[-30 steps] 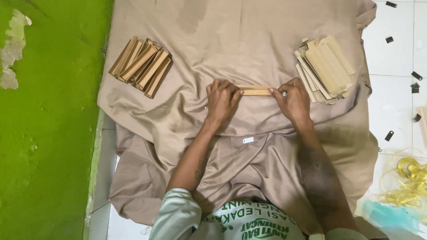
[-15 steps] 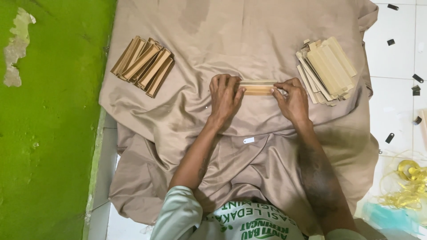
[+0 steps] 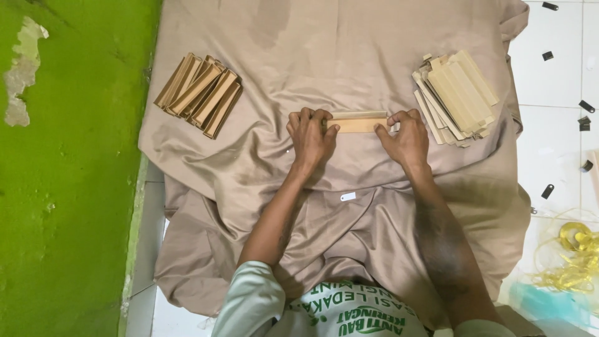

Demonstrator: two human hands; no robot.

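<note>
Left end of wooden strip [image 3: 357, 122] hidden under left hand [image 3: 310, 138]; right end hidden under right hand [image 3: 404, 138]. Fingertips of both hands curl out of sight, so grip on strip unclear. Strip shows two layers; exact count unclear. Lower pieces of right stack [image 3: 457, 97] covered by upper ones; same with left stack [image 3: 199, 93]. Beige cloth [image 3: 349, 56] cut off at top edge. Yellow cord [image 3: 577, 253] cut off at right edge. Small black bits [image 3: 548, 191] on tile too small to identify. Person's torso cut off at bottom edge.

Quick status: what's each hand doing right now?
Left hand: closed on the left end of the wooden strip.
Right hand: closed on the strip's right end.
</note>
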